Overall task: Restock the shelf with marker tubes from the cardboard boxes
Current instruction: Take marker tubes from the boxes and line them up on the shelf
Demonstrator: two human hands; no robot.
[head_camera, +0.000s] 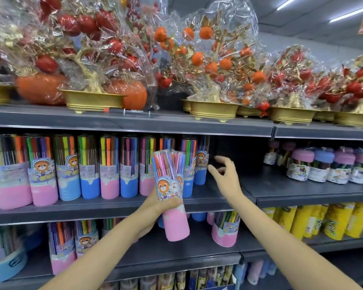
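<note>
My left hand (155,208) grips marker tubes (172,191), pink-based in front with at least one more behind, held upright in front of the middle shelf (122,208). A row of several pink and blue marker tubes (88,166) stands on that shelf, ending at a blue tube (200,162). My right hand (224,174) is open, fingers spread, empty, just right of that last blue tube, over the bare dark gap at the shelf's right end. No cardboard box is in view.
Wrapped ornamental fruit trees in gold pots (214,109) fill the top shelf. Small capped jars (321,166) stand on the neighbouring shelf to the right. More marker tubes (225,231) sit on the lower shelf, yellow packets (335,222) to their right.
</note>
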